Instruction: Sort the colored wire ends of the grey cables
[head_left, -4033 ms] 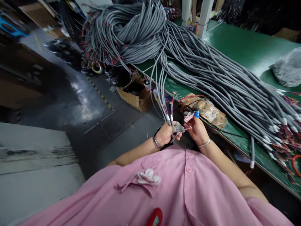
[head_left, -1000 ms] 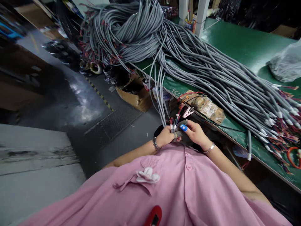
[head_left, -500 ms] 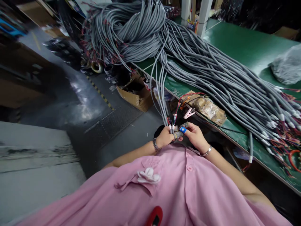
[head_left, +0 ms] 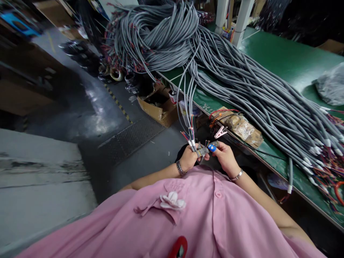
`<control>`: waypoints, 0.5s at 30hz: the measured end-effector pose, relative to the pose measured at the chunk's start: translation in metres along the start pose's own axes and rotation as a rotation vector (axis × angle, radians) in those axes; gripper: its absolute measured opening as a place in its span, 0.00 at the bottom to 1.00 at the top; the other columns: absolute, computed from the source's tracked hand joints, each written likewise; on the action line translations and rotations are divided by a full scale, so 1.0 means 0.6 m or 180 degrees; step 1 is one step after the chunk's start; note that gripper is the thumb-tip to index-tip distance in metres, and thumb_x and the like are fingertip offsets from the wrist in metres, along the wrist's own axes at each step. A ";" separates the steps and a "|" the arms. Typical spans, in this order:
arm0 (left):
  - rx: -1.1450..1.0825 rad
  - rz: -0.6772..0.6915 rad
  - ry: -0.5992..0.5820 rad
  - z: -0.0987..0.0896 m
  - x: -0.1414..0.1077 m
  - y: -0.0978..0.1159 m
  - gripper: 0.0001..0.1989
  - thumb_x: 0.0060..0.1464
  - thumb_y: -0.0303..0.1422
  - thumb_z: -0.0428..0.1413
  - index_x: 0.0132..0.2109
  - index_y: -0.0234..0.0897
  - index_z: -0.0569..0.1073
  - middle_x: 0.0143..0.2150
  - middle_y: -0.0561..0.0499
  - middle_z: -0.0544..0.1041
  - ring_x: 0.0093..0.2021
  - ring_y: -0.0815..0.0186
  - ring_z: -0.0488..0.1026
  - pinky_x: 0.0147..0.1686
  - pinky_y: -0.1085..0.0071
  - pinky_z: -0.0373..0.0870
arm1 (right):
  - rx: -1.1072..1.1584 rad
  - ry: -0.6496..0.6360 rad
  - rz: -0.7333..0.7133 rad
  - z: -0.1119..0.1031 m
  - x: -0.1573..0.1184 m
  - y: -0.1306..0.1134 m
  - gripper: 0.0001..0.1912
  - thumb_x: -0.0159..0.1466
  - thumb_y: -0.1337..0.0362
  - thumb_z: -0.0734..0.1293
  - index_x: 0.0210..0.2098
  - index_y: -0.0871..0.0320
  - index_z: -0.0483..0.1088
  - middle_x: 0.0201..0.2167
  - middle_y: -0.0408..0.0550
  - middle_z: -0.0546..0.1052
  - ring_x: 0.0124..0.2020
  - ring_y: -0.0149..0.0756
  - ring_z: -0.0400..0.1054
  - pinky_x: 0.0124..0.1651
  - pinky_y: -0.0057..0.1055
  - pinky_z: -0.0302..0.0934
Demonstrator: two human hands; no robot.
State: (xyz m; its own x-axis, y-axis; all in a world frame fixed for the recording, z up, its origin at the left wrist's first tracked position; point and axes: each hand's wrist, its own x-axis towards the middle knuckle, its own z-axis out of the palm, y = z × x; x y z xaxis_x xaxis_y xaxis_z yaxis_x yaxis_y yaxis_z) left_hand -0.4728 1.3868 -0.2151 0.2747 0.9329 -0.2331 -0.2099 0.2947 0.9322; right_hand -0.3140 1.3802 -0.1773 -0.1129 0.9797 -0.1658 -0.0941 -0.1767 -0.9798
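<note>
My left hand (head_left: 189, 157), with grey wrapping on a finger, is closed round several grey cables (head_left: 185, 104). Their white-banded ends (head_left: 191, 143) stick up past the fingers, with thin coloured wires (head_left: 185, 135) fanning out. Close against it, my right hand (head_left: 225, 157) is pinched at another cable end, where short coloured wires (head_left: 206, 143) show between the fingertips. A blue cover wraps the right thumb, and grey wrapping covers a finger. The exact grip point is hidden by the fingers.
Long grey cables (head_left: 242, 79) lie heaped along the green table (head_left: 285, 53). A pink clip (head_left: 220, 132) and a taped brown block (head_left: 243, 129) sit at its edge. An open cardboard box (head_left: 153, 109) stands below. Red handles (head_left: 179, 247) show near my front.
The held cable ends have tilted left and their wires have spread. Short wires now show between my hands. The right hand stays close to the left; the view has shifted slightly.
</note>
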 end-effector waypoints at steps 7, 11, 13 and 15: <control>0.0190 -0.0059 0.0037 0.005 -0.003 0.007 0.18 0.47 0.44 0.63 0.29 0.30 0.74 0.26 0.44 0.79 0.22 0.67 0.74 0.19 0.76 0.60 | 0.0167 -0.0304 0.0037 0.002 0.006 0.007 0.18 0.55 0.48 0.71 0.31 0.56 0.68 0.20 0.41 0.71 0.23 0.31 0.64 0.29 0.31 0.60; 0.0244 -0.0093 -0.0017 0.006 -0.003 0.010 0.18 0.46 0.44 0.63 0.30 0.30 0.75 0.25 0.44 0.79 0.23 0.65 0.75 0.19 0.76 0.61 | 0.0269 -0.0405 0.0076 0.004 0.008 0.007 0.17 0.56 0.49 0.71 0.31 0.57 0.68 0.19 0.40 0.71 0.21 0.30 0.63 0.28 0.30 0.59; 0.0261 -0.0079 -0.0044 0.006 -0.003 0.009 0.18 0.47 0.44 0.63 0.31 0.30 0.75 0.25 0.44 0.78 0.22 0.66 0.74 0.19 0.76 0.61 | 0.0319 -0.0481 0.0115 0.004 0.009 0.007 0.17 0.57 0.49 0.70 0.30 0.57 0.67 0.18 0.40 0.70 0.21 0.30 0.64 0.28 0.30 0.59; 0.0261 -0.0034 -0.0053 0.005 -0.003 0.006 0.18 0.47 0.44 0.63 0.30 0.30 0.75 0.25 0.44 0.78 0.22 0.66 0.74 0.19 0.76 0.62 | 0.0354 -0.0496 0.0145 0.003 0.009 0.008 0.17 0.58 0.49 0.69 0.29 0.57 0.66 0.17 0.40 0.70 0.20 0.30 0.64 0.28 0.31 0.60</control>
State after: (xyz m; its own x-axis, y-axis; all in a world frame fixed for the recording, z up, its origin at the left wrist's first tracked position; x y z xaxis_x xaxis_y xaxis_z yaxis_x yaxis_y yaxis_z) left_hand -0.4710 1.3856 -0.2106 0.2921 0.9260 -0.2391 -0.1295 0.2860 0.9494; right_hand -0.3170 1.3844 -0.1824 -0.2705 0.9454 -0.1818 -0.1932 -0.2383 -0.9518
